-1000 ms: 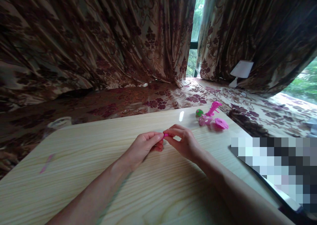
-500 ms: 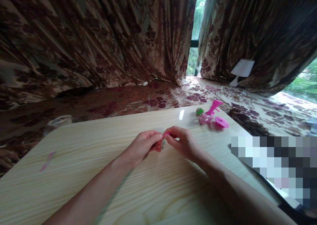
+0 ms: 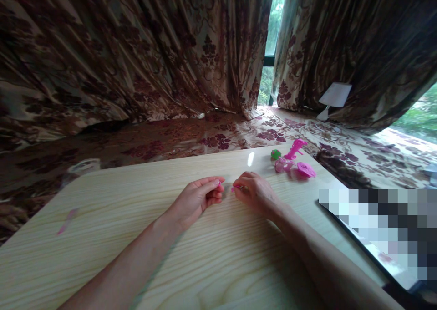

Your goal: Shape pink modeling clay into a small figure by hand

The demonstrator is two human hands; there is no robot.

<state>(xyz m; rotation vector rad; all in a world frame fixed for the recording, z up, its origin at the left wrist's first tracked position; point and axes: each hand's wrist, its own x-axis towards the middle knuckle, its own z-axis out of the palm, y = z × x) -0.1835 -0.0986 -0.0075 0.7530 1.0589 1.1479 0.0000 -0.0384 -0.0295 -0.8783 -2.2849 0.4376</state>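
1. Both my left hand (image 3: pixel 195 198) and my right hand (image 3: pixel 256 192) were over the table (image 3: pixel 102 264), fingertips near each other but apart. I took the gap between them as the clock's centre, with twelve straight ahead.
2. At nine, just beside the gap, my left thumb and forefinger pinched a pink speck (image 3: pixel 219 182); the tips covered most of it. Something that small, I judged, called for fingertips, not a fist.
3. At three, just across the gap, my right fingertips gripped a pink bit (image 3: pixel 233 189), palm turned down, probably for fine control. I could not tell its full shape.
4. Toward two lay a group: a green ball (image 3: pixel 276 154), an upright pink stand (image 3: pixel 295 149), a pale piece (image 3: pixel 284 165) and a disc (image 3: pixel 306 170). They sat near the far corner, likely to leave my fingers room.
5. Between eight and nine, well apart, lay a pink strip (image 3: pixel 67 221), seemingly put aside within left reach.
6. Around four, a blurred-out screen (image 3: pixel 375 255) rested along the right edge, presumably where I could glance at it.
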